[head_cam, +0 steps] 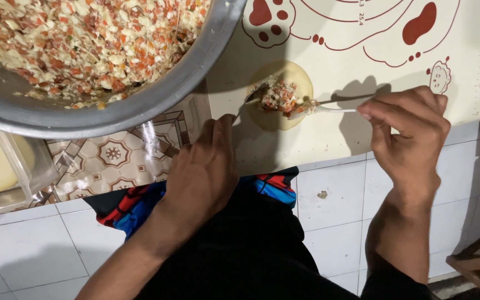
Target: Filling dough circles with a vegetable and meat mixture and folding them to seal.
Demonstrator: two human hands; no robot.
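Already a small mound of chopped filling (278, 95) sits on the round dough wrapper (298, 75), which lies flat on the cream mat (473, 94) with red line drawings. The wrapper is open and unfolded, so the spooning looks partly done and any folding or sealing is not yet done.

The right hand (409, 136) is closed in a pinch around the handle of a white spoon (334, 109), whose bowl rests in the filling on the wrapper. The left hand (204, 172) is loose and holds nothing; its fingers lie spread and flat near the mat's edge, fingertips just beside the wrapper, though I cannot tell if they touch it.

A big metal bowl (156, 100) at the upper left is heaped with more of the same orange-and-white mixture. At the far left a clear plastic tub (26, 161) holds what seems to be more pale dough.
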